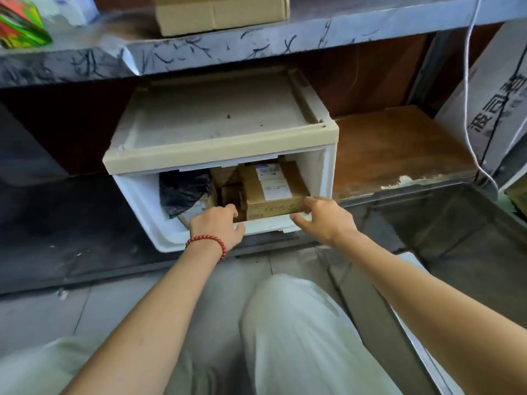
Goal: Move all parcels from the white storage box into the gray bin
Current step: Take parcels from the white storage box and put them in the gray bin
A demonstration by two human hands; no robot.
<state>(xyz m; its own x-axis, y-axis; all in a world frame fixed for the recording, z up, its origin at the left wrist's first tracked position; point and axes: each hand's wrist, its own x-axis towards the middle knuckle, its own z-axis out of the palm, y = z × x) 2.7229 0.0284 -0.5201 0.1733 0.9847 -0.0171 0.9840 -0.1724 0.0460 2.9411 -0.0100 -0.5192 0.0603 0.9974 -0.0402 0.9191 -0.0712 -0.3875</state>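
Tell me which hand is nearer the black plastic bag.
Left. The left hand is just right of the black plastic bag; the right hand pinches the right corner of the cardboard parcel, farther away.

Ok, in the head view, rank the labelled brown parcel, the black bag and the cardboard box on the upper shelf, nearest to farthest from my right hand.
1. labelled brown parcel, touched by the right hand, right side of the storage box.
2. black bag, left side inside.
3. cardboard box, upper shelf, above.
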